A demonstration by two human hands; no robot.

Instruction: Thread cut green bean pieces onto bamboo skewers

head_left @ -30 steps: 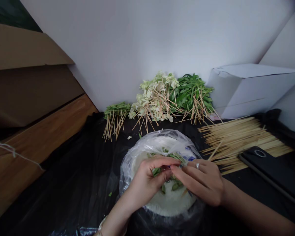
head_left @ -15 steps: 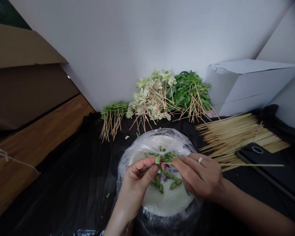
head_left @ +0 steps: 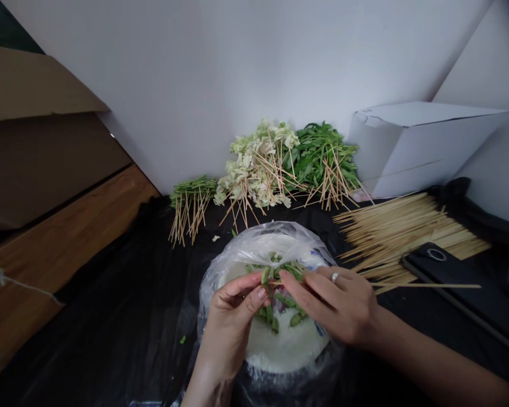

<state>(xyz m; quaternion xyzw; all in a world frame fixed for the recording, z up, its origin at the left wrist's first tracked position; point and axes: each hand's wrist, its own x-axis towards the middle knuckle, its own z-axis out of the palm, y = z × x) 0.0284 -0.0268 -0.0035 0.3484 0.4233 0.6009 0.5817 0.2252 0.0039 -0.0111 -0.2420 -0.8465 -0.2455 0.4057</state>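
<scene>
My left hand [head_left: 233, 316] pinches a short piece of green bean [head_left: 265, 276] between thumb and fingertips, above a bowl. In my right hand [head_left: 343, 302], which wears a ring, is a thin bamboo skewer [head_left: 441, 286]; its long end sticks out to the right. The skewer's other end meets the bean between the fingertips, where its point is hidden. Below both hands, a round white bowl [head_left: 280, 350] lined with a clear plastic bag [head_left: 224, 254] holds more cut green beans [head_left: 296, 319].
Along the wall lie skewered green beans [head_left: 195, 186], pale leafy pieces on skewers [head_left: 254, 164] and skewered leafy greens [head_left: 322, 152]. To the right are a heap of bare skewers [head_left: 390, 226], a phone [head_left: 453, 288] and a white box [head_left: 411, 147]. A cardboard box [head_left: 38, 147] stands left.
My right fingertips have come closer to the bean along the skewer. The left hand keeps its pinch, with the bean slightly tilted. The whole view has shifted a little.
</scene>
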